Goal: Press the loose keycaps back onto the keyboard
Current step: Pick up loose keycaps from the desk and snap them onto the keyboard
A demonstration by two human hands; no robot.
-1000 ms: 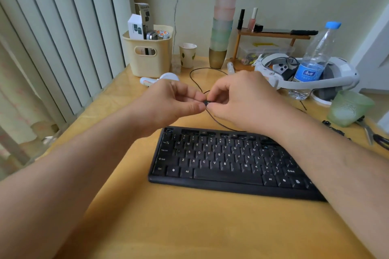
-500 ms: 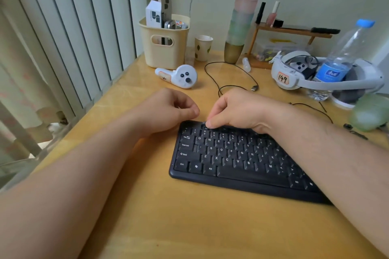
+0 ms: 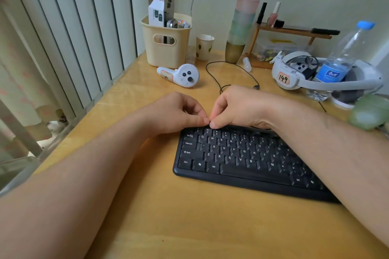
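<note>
The black keyboard point(image 3: 242, 157) lies on the wooden desk point(image 3: 168, 216). At its far left edge the left hand point(image 3: 174, 113) and right hand point(image 3: 237, 107) meet thumb tip to thumb tip, fingers curled. Whether they pinch a keycap cannot be told; none shows between them.

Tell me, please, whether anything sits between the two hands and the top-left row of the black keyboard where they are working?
Nothing visible does. The left hand and right hand meet fingertip to fingertip right at the black keyboard's top-left edge. The thin black cable lies behind them. No keycap shows between the fingers.
</note>
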